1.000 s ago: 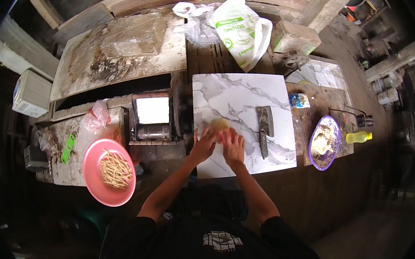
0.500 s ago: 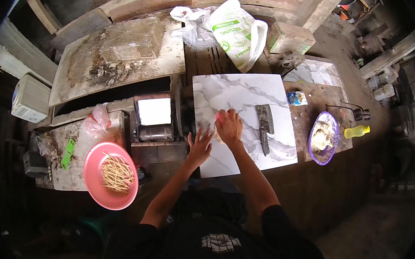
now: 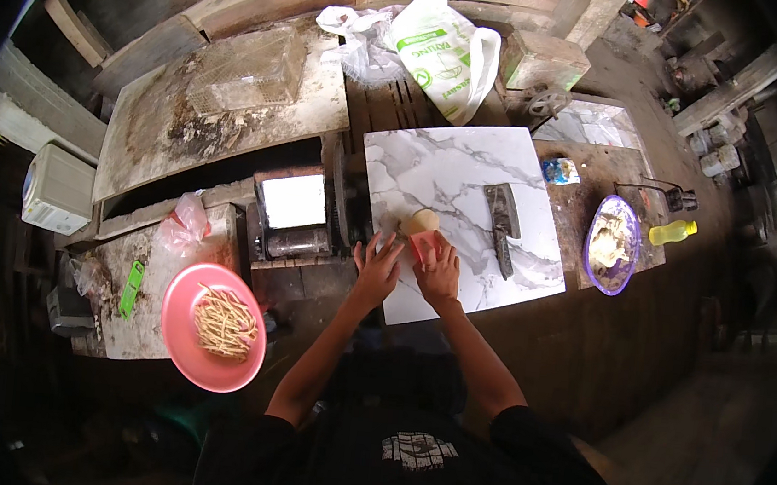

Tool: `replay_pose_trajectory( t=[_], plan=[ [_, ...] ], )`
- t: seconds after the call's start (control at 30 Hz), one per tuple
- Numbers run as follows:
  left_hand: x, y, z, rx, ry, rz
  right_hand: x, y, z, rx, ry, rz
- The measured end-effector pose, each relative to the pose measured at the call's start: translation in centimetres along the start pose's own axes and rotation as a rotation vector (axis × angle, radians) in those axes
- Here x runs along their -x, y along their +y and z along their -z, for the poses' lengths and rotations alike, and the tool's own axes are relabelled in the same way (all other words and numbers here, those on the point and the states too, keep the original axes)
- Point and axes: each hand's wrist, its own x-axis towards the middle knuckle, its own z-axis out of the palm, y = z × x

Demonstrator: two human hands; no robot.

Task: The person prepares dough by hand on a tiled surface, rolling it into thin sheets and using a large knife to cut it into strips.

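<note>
On a white marbled board, a pale lump that looks like dough lies near the left side. Just below it, my right hand grips a flat red piece with bent fingers, against or very close to the lump. My left hand is beside them at the board's left edge, fingers spread, with nothing visible held. A dark cleaver lies on the right part of the board.
Left of the board stand a roller machine and a pink basin of thin beige sticks. At right are a purple-rimmed bowl with pale paste, a yellow bottle and a small packet. A white bag lies behind.
Half a second ago my right hand covered the pale lump; it has drawn back toward me, uncovering lump and red piece. My left hand stays spread at the board's edge.
</note>
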Motion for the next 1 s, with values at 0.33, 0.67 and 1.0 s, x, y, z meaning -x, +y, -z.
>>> replay_pose_trajectory(
  t=[0.33, 0.67, 1.0],
  plan=[
    [0.6, -0.5, -0.1, 0.016, -0.041, 0.078, -6.4, 0.4, 1.5, -0.064, 0.086, -0.111],
    [1.5, 0.0, -0.5, 0.071, -0.024, 0.032, 0.7, 0.3, -0.4, -0.112, 0.055, 0.007],
    [-1.8, 0.5, -3.7, 0.144, 0.049, 0.047, -3.4, 3.9, 5.1, -0.678, 0.219, -0.321]
  ],
)
